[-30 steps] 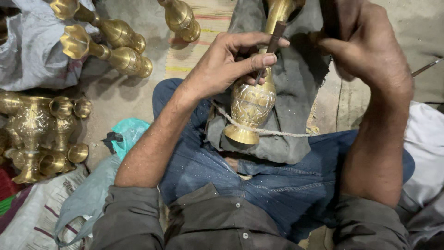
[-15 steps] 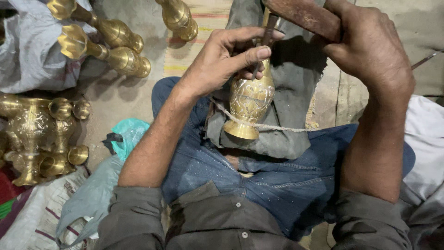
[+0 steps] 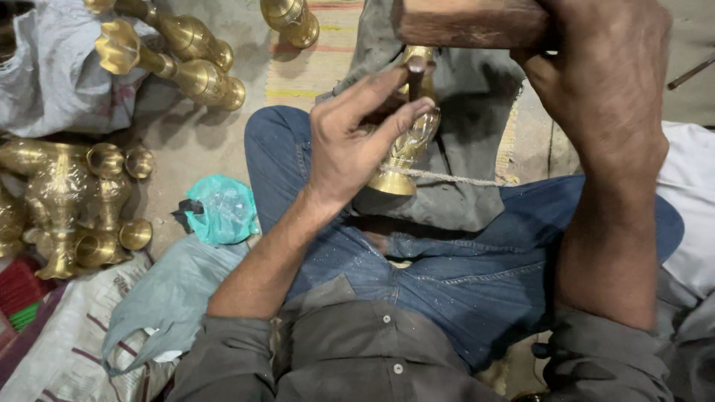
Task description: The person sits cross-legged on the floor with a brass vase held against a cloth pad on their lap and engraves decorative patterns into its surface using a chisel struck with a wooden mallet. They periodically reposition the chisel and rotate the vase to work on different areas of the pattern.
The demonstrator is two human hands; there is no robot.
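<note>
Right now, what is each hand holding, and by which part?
The left hand pinches a dark metal punch by its shaft, tip against the brass vase. The right hand grips a wooden mallet at one end.

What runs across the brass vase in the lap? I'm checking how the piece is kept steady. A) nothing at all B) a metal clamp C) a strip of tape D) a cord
D: a pale cord crosses the vase just above its foot, while the left hand sets a punch on it and the right hand grips a wooden mallet.
</note>
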